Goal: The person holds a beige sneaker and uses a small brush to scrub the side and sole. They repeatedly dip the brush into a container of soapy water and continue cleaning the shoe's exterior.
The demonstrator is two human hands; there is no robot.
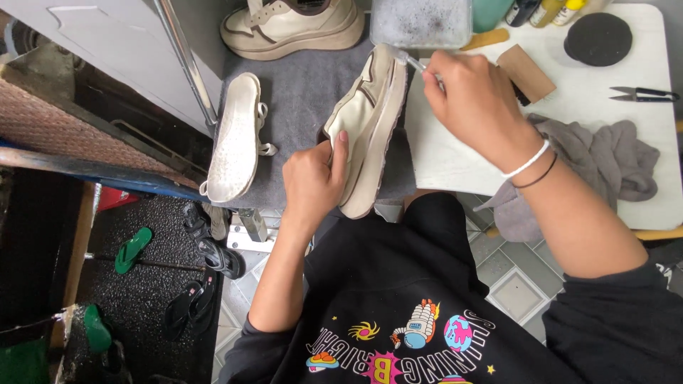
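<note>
White table [640,192] above grey tiled floor [512,284]

Place: my small shoe-cleaning workshop, a cramped working corner. Evidence, as I look down: white worktop [455,160] half covered by a grey felt mat [299,107]; one cream leather platform sneaker [366,128] on its side under my hands, its pair [292,25] upright at the back; removed cream insole [235,135] laid out flat; clear plastic tub of soapy foam [420,21]; wooden-backed brush [526,72]; black thread snips [644,93]; crumpled grey rag [605,163]; squeeze bottles [544,11] at the edge. Sandals and flip-flops [206,249] lie on the tiled floor [512,284] below.
</note>
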